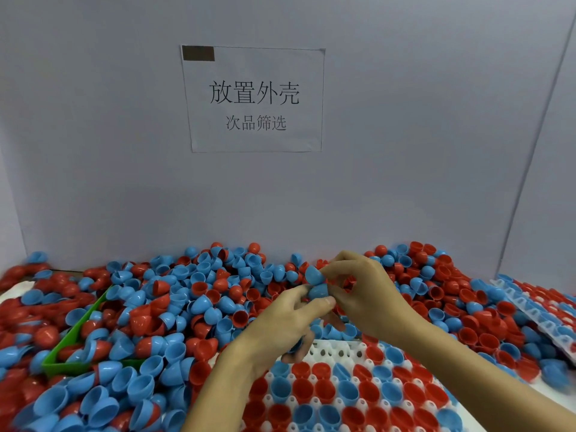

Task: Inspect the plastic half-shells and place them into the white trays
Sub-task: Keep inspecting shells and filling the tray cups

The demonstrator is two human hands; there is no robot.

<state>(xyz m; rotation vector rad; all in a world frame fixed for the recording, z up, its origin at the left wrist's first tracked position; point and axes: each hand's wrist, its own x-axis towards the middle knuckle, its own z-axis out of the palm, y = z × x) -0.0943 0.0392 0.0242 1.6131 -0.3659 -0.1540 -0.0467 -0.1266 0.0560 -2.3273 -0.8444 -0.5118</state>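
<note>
A deep pile of red and blue plastic half-shells (199,307) covers the table. In front of me lies a white tray (336,350) with red and blue shells seated in most of its sockets; its far row shows bare sockets. Above the tray's far edge both hands meet. My left hand (280,325) pinches a blue half-shell (318,291) between thumb and fingers. My right hand (364,291) pinches another blue half-shell (313,273) just above it. The two shells touch. More blue shells seem tucked in my left palm.
A green bin (67,341) sits half buried in shells at the left. A second white tray (530,310) with shells lies tilted at the right. A grey partition with a paper sign (254,99) closes off the back and both sides.
</note>
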